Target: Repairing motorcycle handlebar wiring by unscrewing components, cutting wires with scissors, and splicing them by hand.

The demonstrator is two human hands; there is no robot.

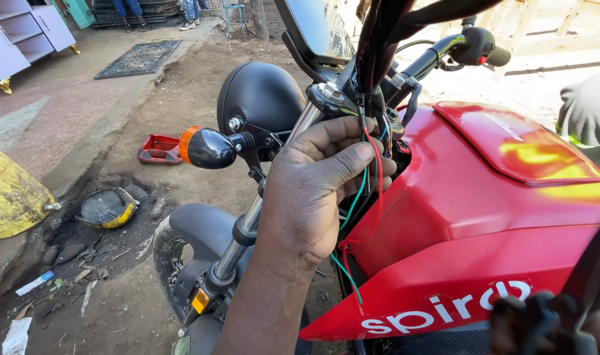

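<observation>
My left hand (pixel 310 187) reaches up from the bottom middle to the steering head of a red motorcycle (pixel 484 217). Its thumb and fingers pinch a bundle of thin wires (pixel 372 177), red and green, which hang down beside the red fairing. A black round headlight (pixel 260 95) and an orange-tipped black turn signal (pixel 204 147) sit just left of the hand. My right hand (pixel 533 322) shows only as a dark, blurred shape at the bottom right corner, and what it holds is unclear.
A black handlebar grip (pixel 479 46) sticks out at the top right. A grey gloved hand (pixel 589 108) of another person is at the right edge. On the dirt lie a red tray (pixel 158 149), a yellow-rimmed bowl (pixel 107 208) and litter. The front wheel (pixel 175 253) is below.
</observation>
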